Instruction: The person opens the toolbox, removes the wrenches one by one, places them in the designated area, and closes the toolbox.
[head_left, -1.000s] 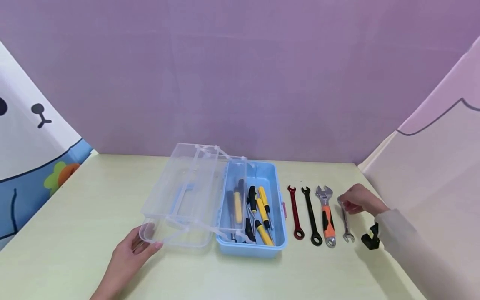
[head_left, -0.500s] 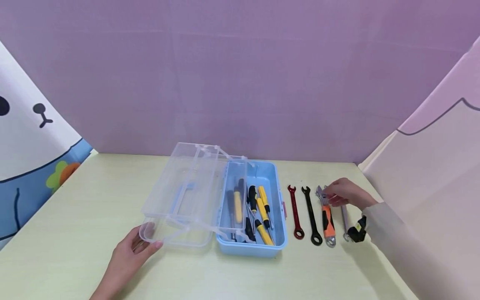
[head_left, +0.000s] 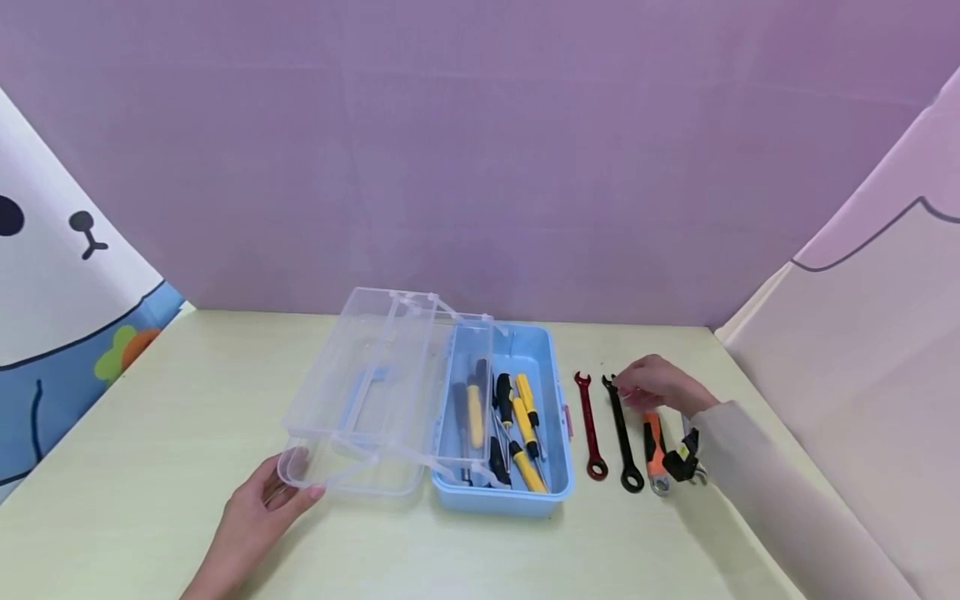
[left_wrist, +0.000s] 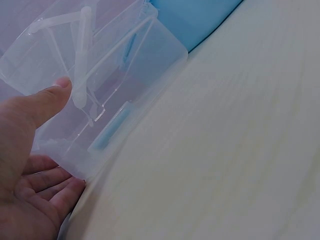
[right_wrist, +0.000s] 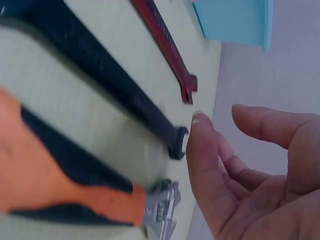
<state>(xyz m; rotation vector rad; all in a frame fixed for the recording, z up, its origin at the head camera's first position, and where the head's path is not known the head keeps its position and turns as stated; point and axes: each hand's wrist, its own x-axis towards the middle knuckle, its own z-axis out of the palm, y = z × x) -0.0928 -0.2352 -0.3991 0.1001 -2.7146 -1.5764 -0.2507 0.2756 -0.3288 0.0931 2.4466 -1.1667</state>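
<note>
My left hand point(head_left: 251, 517) holds the near left corner of the toolbox's open clear lid point(head_left: 337, 396), thumb on one side and fingers behind it in the left wrist view. The blue toolbox point(head_left: 498, 502) contains several yellow-and-black screwdrivers point(head_left: 525, 423). Over the row of wrenches, my right hand point(head_left: 660, 385) has its thumb and index finger apart with nothing between them. Its fingertips are close to the jaw end of the black wrench point(right_wrist: 115, 82). The adjustable wrench point(right_wrist: 70, 190) with an orange-and-black handle lies beside that, its head under the hand in the head view.
A red wrench point(head_left: 590, 429) lies between the toolbox and the black wrench. Farther right, the sleeve and wrist camera mostly cover a silver wrench point(head_left: 701, 475). A purple backdrop point(head_left: 450, 167) rises behind the table point(head_left: 150, 467), with printed panels on both sides.
My right hand has moved left, from the silver wrench across the adjustable wrench to the top of the black one. The wrenches lie where they were, and my left hand stays on the lid.
</note>
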